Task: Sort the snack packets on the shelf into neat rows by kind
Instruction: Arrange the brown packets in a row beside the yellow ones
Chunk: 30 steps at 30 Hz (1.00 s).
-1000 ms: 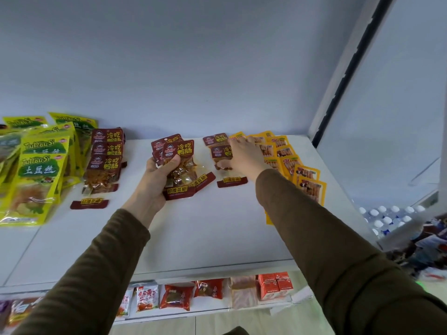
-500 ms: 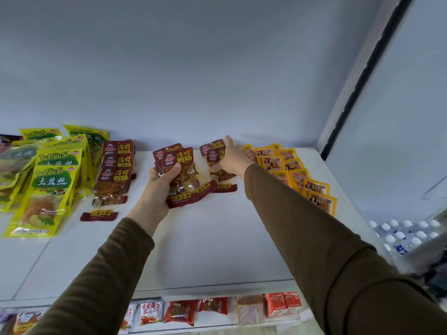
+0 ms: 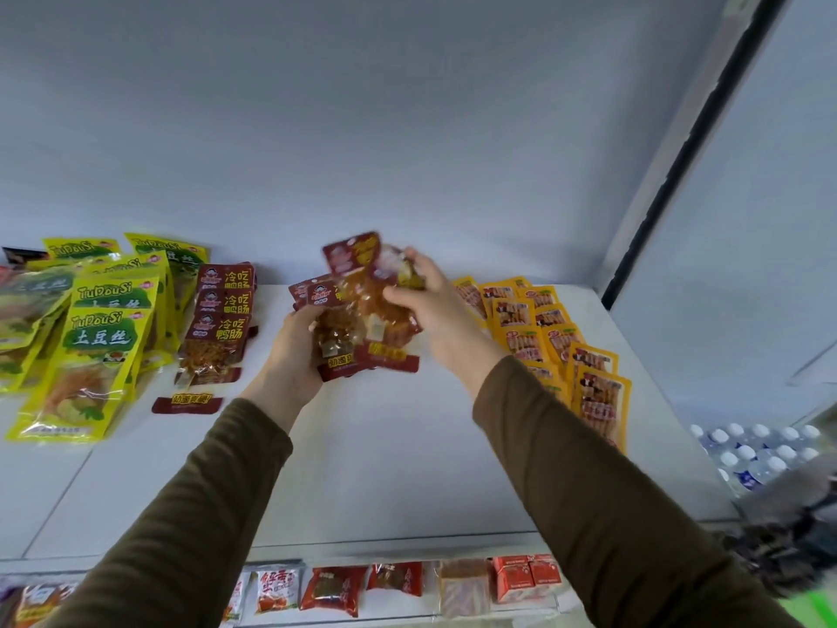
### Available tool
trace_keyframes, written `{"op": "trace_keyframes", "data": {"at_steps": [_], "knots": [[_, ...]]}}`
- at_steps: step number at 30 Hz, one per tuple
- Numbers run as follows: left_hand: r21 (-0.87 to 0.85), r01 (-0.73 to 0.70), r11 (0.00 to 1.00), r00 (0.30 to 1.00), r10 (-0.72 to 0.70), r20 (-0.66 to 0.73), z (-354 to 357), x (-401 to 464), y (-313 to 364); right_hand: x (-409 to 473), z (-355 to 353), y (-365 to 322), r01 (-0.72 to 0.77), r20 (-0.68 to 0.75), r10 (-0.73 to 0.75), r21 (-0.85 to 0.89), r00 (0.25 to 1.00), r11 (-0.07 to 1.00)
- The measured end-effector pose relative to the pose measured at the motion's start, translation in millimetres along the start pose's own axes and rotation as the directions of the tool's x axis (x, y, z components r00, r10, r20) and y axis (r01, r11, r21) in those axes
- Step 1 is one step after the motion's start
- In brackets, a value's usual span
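Gathering: dark-red packets (image 3: 358, 310) bunched between both hands, lifted just above the shelf (image 3: 385, 446) — likely to square them into one stack before laying a row.
Left hand (image 3: 292, 355): fingers curled under the bunch's lower left, thumb over the front; it grips the stack and bears its weight.
Right hand (image 3: 425, 301): fingers curled round the upper right packets, pinching them toward the left palm — apparently adding loose ones.
Left of the fingers: laid red row (image 3: 219, 324), overlapped like shingles so labels show; beyond it, green-yellow packets (image 3: 90, 346).
Right of the fingers: orange packets (image 3: 557, 346) in two overlapping rows.
Judgement: slippery foil, bunch may fan out.
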<state>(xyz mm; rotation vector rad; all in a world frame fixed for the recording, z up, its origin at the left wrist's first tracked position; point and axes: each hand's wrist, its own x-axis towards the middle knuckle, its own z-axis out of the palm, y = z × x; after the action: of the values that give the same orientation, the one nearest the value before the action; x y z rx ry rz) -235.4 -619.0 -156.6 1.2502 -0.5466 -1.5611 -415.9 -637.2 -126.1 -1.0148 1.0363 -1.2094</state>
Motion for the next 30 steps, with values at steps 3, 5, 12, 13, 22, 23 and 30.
{"op": "trace_keyframes", "data": {"at_steps": [3, 5, 12, 13, 22, 23, 30], "knots": [[-0.028, -0.021, 0.999, 0.996, 0.023, 0.086, 4, -6, 5, -13, 26, 29, -0.016, -0.067, 0.012, -0.059, 0.998, 0.998], [0.059, -0.084, 0.995, 0.994, 0.079, 0.075, -1, -5, 8, -13, 38, 40, -0.012, -0.127, -0.003, -0.117, 0.992, 0.993], [0.314, -0.136, 0.94, 0.985, 0.162, -0.057, -28, 4, 23, -9, 72, 56, -0.2, -0.051, 0.198, -0.05, 0.979, 0.978], [0.359, -0.142, 0.922, 0.984, 0.173, -0.054, -33, 7, 27, -6, 77, 57, -0.224, -0.036, 0.224, -0.02, 0.974, 0.974], [0.713, -0.147, 0.686, 0.962, 0.266, -0.057, -53, 34, 58, 7, 124, 69, -0.189, -0.134, 0.179, -0.063, 0.975, 0.98], [0.74, -0.138, 0.659, 0.961, 0.269, -0.059, -53, 35, 58, 8, 128, 71, -0.183, -0.14, 0.169, -0.091, 0.976, 0.979], [0.763, -0.152, 0.629, 0.969, 0.248, -0.012, -53, 44, 50, 16, 128, 80, -0.131, -0.141, 0.098, -0.249, 0.985, 0.96]]}}
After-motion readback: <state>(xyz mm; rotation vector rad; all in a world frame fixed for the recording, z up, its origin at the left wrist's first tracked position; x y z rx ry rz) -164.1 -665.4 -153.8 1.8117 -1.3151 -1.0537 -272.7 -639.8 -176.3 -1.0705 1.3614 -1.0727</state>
